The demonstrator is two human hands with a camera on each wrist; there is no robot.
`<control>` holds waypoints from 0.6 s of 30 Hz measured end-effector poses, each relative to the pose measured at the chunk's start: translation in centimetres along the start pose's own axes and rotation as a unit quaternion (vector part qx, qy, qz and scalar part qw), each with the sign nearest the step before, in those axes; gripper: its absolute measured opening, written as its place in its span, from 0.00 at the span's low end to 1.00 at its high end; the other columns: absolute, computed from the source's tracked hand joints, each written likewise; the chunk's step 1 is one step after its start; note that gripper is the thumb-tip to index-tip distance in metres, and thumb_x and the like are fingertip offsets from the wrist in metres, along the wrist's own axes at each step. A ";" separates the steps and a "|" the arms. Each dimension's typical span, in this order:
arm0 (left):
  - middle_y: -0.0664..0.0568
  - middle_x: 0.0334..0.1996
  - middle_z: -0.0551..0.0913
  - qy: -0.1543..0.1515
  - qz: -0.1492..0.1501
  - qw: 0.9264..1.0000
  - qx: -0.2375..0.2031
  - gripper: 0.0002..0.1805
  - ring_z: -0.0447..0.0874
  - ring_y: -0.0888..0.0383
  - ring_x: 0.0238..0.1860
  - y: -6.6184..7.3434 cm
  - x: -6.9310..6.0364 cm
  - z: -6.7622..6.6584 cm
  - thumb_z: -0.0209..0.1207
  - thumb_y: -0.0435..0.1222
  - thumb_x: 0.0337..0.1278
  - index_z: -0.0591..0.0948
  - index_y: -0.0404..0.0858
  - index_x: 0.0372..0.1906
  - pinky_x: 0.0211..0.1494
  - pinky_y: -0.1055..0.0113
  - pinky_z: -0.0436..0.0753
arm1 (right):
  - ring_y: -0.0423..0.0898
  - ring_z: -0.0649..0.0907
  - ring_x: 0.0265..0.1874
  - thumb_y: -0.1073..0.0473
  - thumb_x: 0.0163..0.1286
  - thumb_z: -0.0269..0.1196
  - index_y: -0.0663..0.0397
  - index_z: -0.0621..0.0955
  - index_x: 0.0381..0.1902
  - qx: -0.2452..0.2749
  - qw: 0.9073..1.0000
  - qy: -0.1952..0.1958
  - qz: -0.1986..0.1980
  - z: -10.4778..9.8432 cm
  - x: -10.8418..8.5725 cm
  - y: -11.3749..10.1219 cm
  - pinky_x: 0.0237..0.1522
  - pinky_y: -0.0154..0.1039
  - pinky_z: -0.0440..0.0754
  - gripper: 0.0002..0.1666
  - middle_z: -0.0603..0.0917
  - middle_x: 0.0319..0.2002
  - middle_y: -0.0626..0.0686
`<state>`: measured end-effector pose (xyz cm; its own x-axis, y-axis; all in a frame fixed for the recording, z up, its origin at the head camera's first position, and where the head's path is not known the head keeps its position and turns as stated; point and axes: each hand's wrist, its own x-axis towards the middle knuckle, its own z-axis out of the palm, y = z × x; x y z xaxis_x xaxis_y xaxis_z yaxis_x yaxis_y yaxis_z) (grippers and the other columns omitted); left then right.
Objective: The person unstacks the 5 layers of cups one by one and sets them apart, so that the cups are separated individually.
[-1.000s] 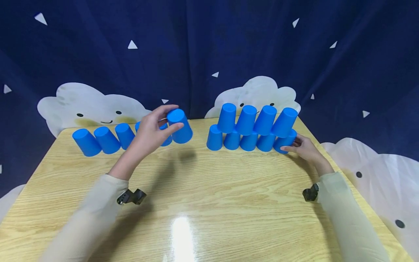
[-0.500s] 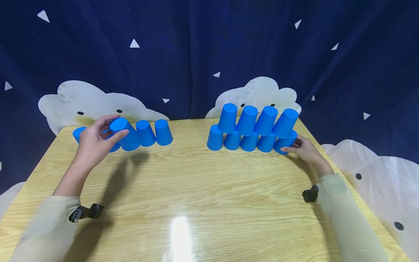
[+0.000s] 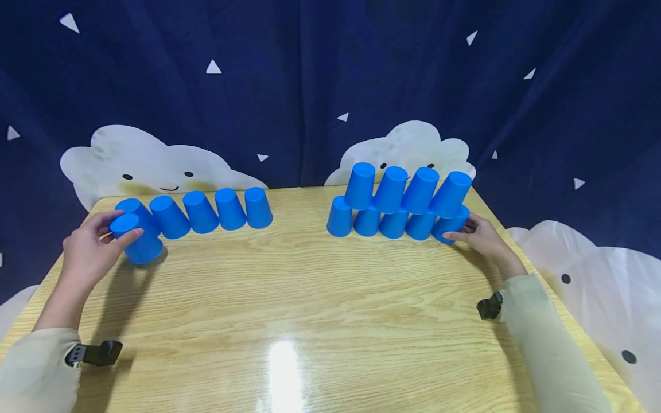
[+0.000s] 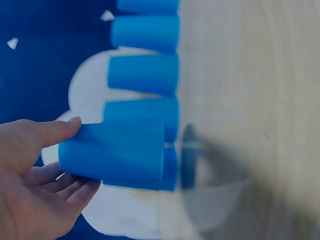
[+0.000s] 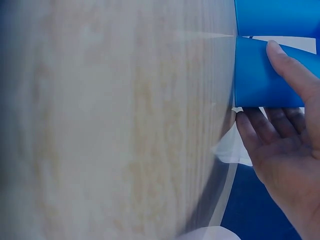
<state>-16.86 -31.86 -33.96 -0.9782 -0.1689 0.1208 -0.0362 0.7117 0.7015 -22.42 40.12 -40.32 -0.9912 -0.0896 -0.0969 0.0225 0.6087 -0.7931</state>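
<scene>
My left hand [image 3: 88, 252] holds an upside-down blue cup [image 3: 140, 244] between thumb and fingers, at the left end of the table. The cup hangs just above the tabletop, its shadow showing beside it in the left wrist view. It partly hides the end cup [image 3: 135, 207] of a row of several upside-down blue cups. On the right, my right hand [image 3: 482, 235] grips the rightmost bottom cup [image 5: 265, 75] of a two-level stack, thumb on its front and fingers at its far side. Several upside-down cups form the stack's upper level, among them a cup [image 3: 451, 194] above my right hand.
The wooden table [image 3: 310, 287] reaches back to a dark blue curtain [image 3: 248, 86] printed with white clouds and triangles. Between the left row, ending in a cup [image 3: 258, 207], and the stack's leftmost bottom cup [image 3: 339, 218] lies a gap of bare tabletop.
My left hand has carried its cup leftward along the front of the row, from the right end to the left end. My right hand and the stack have stayed in place.
</scene>
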 end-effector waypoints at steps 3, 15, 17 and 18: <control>0.18 0.65 0.60 0.006 -0.009 1.000 0.018 0.39 0.63 0.20 0.60 -1.2 0.2 -0.1 0.54 0.46 0.70 0.57 0.24 0.72 0.58 0.29 0.66 | 0.68 0.69 0.65 0.51 0.69 0.66 0.68 0.53 0.75 0.005 1.000 0.001 0.002 0.0 -0.1 0.0 0.64 0.60 0.69 0.50 0.64 0.68 0.72; 0.19 0.66 0.58 0.013 -0.033 0.999 0.017 0.39 0.62 0.21 0.61 -3.3 1.0 0.0 0.54 0.46 0.71 0.55 0.24 0.72 0.60 0.30 0.66 | 0.66 0.68 0.66 0.51 0.68 0.66 0.66 0.53 0.75 0.018 1.000 -0.002 0.001 -0.1 -0.1 0.4 0.64 0.59 0.68 0.50 0.64 0.69 0.71; 0.19 0.66 0.58 0.013 -0.033 0.999 0.018 0.39 0.62 0.21 0.62 -3.2 1.0 0.1 0.54 0.46 0.71 0.55 0.23 0.72 0.61 0.30 0.65 | 0.66 0.68 0.66 0.51 0.68 0.66 0.66 0.53 0.75 0.020 1.000 -0.003 0.000 -0.1 -0.1 0.4 0.65 0.59 0.68 0.50 0.64 0.69 0.71; 0.19 0.66 0.58 0.013 -0.033 0.999 0.017 0.39 0.61 0.21 0.62 -3.2 1.0 0.1 0.54 0.46 0.71 0.55 0.23 0.72 0.61 0.30 0.65 | 0.66 0.68 0.66 0.51 0.68 0.66 0.66 0.53 0.75 0.020 1.000 -0.003 -0.001 -0.1 -0.1 0.4 0.65 0.59 0.68 0.50 0.64 0.69 0.71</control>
<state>-17.71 -34.25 -36.11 -0.9681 -0.2325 0.0934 -0.1074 0.7219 0.6837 -22.31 40.46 -40.60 -0.9906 -0.0948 -0.0985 0.0261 0.5764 -0.8168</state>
